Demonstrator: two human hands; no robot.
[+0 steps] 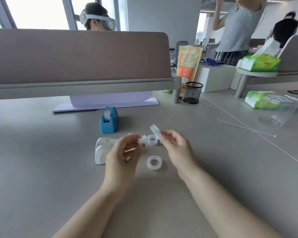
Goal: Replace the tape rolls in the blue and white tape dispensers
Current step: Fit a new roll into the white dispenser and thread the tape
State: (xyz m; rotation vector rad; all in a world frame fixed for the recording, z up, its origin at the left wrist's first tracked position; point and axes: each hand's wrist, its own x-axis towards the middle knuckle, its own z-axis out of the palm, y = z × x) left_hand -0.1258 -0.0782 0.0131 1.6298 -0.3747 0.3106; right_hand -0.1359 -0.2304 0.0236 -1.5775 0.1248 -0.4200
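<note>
Grey desk [41, 160] spans the frame beneath a mauve divider [76, 55]; blue dispenser [109, 122] stands at centre, loaded; white dispenser [101, 152] sits just below it, partly behind the left hand [123, 157], whose fingers curl, though whether they hold anything I cannot tell; right hand [175, 148] pinches a tilted clear roll [154, 129]; upper spare roll [152, 140] and lower spare roll [154, 162] rest between the hands.

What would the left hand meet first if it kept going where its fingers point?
Probably the small white part right at the fingertips of the left hand; it may already touch. Just beyond stands an upright tape roll. Depth is unclear.
</note>
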